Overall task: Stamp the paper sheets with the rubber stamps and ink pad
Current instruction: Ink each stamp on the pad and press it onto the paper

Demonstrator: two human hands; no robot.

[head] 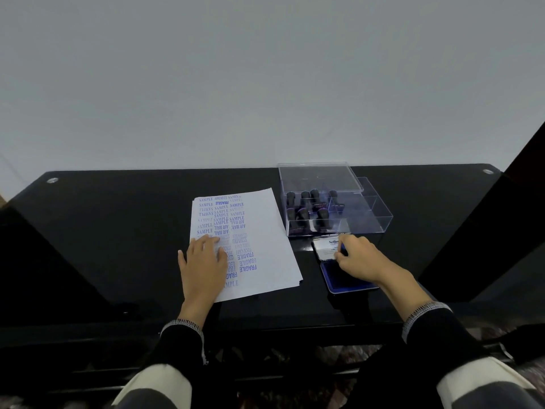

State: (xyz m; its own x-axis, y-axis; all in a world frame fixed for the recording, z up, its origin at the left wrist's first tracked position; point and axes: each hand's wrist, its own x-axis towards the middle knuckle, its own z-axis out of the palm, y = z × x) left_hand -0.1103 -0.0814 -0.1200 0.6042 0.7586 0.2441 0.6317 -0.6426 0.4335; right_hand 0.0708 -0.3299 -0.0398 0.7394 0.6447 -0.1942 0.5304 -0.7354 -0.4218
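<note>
A: Where are the hands?

B: The left hand (203,261) lies flat on the sheets (259,231), fingers spread and straight, pressing down the near left part of the top page. The right hand (358,258) is over the ink pad (339,278), fingers curled round a small dark stamp (343,248), mostly hidden by the fingers.

A: Is that stamp touching the ink?

B: I cannot tell. The hand covers it. It sits near the hinge, where the raised lid (324,249) meets the blue pad.

A: And the paper?

B: A thin stack in the middle of the black surface (118,231), tilted a little, the top page covered with blue prints: SAMPLE, AIR MAIL, FRAGILE.

A: The other stamps?

B: Standing in a clear box (380,219), just beyond the ink pad and right of the sheets. Their black handles (305,199) fill its left side. Its clear lid (318,175) stands open behind them.
</note>
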